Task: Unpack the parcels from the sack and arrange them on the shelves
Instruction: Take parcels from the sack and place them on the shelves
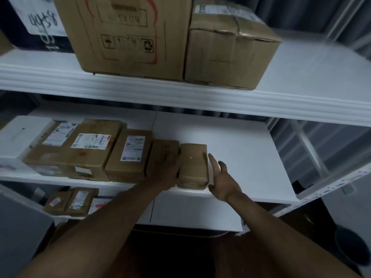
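While a small brown cardboard parcel stands at the front edge of the white middle shelf, it is flanked by both hands. The left hand is laid with relaxed fingers over the neighbouring brown parcel, touching the small one's left side. The right hand is held open, fingers spread, just beside its right side. Larger cardboard boxes are seen on the upper shelf.

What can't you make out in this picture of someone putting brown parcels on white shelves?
- Sack: not in the head view at all.
- Printed text on the white shipping label: too small and blurred.
- Small brown cardboard parcel: near end hidden by the left hand.
- Dark box with handwritten white label: cut off by the frame's top-left edge.
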